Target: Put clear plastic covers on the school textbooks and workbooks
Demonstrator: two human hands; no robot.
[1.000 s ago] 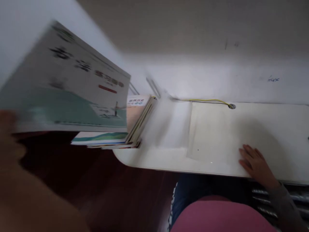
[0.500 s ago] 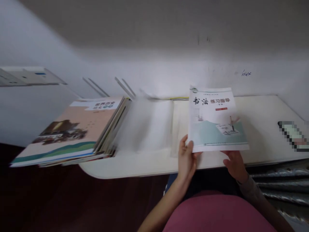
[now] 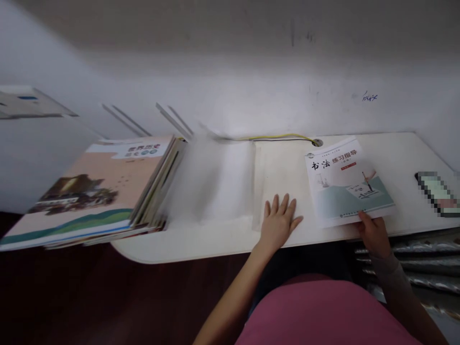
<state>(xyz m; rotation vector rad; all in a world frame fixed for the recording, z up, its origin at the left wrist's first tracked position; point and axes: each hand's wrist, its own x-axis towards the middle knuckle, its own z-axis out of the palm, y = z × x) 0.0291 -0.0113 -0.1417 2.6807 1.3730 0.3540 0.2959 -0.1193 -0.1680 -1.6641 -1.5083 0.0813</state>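
Peach and green, a world history book (image 3: 89, 191) is topping a stack of books (image 3: 153, 203) at the left end of my white desk (image 3: 208, 242). Beside it, a pale, blurred item is lying, too unclear to name. Along the back, a yellow cable (image 3: 294, 135) is running into a round hole. My left hand (image 3: 278, 224) is resting palm-down, fingers spread wide, gripping nothing. Farther right, a calligraphy workbook (image 3: 348, 184) is lying slightly turned, and my right hand (image 3: 374, 232) is pinching its near edge, thumb on top. Beyond, a pixelated phone (image 3: 436, 191) is lying.
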